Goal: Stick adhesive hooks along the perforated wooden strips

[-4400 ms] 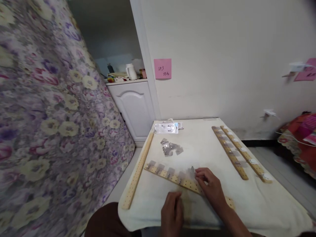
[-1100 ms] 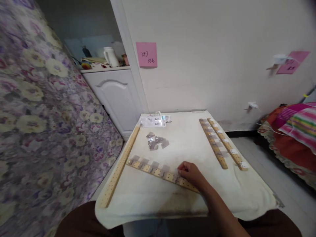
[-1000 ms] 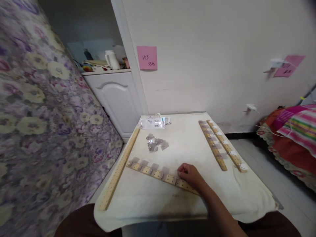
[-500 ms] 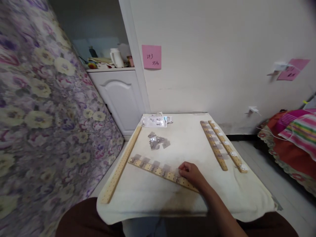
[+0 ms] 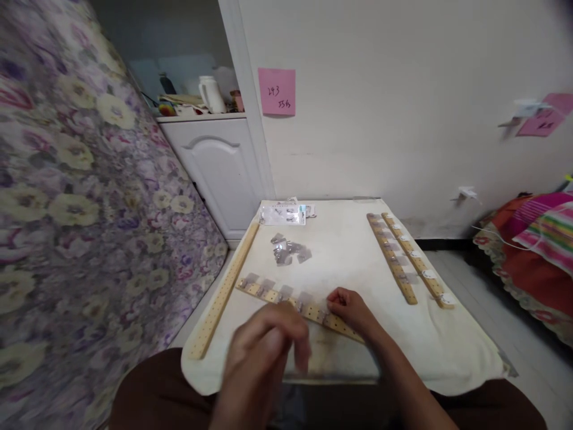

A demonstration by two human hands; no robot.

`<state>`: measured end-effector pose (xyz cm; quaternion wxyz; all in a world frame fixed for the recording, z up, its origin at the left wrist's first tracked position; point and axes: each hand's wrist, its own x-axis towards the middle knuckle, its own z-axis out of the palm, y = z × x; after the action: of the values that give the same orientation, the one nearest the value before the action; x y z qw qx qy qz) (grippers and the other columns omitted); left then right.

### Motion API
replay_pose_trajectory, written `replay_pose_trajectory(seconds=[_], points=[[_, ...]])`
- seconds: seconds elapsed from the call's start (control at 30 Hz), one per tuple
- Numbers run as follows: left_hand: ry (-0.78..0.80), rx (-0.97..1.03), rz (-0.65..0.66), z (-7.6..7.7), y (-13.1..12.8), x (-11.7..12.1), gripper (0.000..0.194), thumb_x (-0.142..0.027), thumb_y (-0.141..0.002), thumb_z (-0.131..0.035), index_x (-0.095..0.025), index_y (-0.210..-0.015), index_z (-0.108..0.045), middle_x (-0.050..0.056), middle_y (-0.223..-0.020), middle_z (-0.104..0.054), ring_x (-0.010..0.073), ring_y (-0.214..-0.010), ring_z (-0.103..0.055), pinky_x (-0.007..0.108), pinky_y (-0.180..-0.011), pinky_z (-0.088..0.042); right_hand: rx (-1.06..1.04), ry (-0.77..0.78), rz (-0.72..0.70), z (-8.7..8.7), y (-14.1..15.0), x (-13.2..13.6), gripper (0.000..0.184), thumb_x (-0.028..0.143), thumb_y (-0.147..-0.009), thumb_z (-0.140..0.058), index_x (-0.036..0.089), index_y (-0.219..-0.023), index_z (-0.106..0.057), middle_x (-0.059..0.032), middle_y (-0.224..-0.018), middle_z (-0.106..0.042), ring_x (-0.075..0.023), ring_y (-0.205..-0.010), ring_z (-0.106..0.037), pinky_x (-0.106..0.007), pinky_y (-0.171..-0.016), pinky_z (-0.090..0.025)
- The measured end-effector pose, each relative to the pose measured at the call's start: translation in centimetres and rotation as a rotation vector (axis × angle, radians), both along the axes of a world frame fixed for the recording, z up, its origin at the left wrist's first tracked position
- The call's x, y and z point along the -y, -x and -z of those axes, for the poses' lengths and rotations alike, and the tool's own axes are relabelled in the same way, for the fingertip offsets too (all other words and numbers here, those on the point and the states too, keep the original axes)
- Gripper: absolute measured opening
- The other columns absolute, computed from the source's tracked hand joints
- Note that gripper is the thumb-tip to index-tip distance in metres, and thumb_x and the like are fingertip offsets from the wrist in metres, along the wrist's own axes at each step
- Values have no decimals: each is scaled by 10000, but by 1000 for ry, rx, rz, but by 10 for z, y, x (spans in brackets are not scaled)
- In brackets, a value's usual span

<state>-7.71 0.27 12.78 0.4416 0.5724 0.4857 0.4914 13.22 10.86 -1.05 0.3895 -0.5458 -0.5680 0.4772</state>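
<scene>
My right hand (image 5: 353,307) is closed, thumb and fingers pinched together just above a narrow wooden strip (image 5: 338,323) with holes. Whatever sits between the fingertips is too small to make out. Along that strip stand several small clear tabs with metal parts (image 5: 299,304), one of them close by the fingertips. My left hand (image 5: 268,343) hangs in front of the strip, nearer to me, fingers bent downward and smeared by motion. It hides part of the strip's front edge. Beyond the strip lies a loose pile of similar clear and metal pieces (image 5: 284,249).
Another wooden strip (image 5: 224,292) lies along the table's left edge. Two strips on the right, one with clear tabs (image 5: 394,260) and one with white round pieces (image 5: 421,269), lie side by side. Clear packaging (image 5: 283,215) rests at the back, near the wall (image 5: 340,119).
My left hand has come into view from below, in front of the strip. My right hand stays pinched at nearly the same place on the strip. The view has shifted slightly.
</scene>
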Motion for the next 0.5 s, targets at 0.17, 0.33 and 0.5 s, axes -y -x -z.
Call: replay_pose_trajectory(seconds=[0.17, 0.33, 0.5], points=[[-111, -446, 94, 86, -17, -28, 250, -237, -885, -432, -180, -1015, -637, 69, -905, -633, 205, -861, -574, 336, -777, -462, 10, -18, -22, 0, -1, 0, 93, 236, -693, -595, 155, -733, -616, 23, -605, -571, -114, -560, -493, -223, -530, -354], [-241, -790, 139, 135, -23, -21, 475, -77, -824, -374, -169, -1273, -496, 106, -1059, -596, 238, -961, -514, 399, -843, -438, 8, 0, -29, 3, -3, 0, 109, 251, -699, -595, 156, -746, -619, 25, -596, -569, -113, -555, -486, -223, -522, -344], [-194, -1009, 181, 133, -31, -24, 606, -4, -770, -408, -195, -1345, -421, 84, -1035, -578, 226, -927, -498, 381, -821, -435, 9, 2, -39, 4, -3, 0, 110, 253, -706, -594, 156, -751, -620, 24, -603, -577, -118, -564, -500, -232, -542, -363]])
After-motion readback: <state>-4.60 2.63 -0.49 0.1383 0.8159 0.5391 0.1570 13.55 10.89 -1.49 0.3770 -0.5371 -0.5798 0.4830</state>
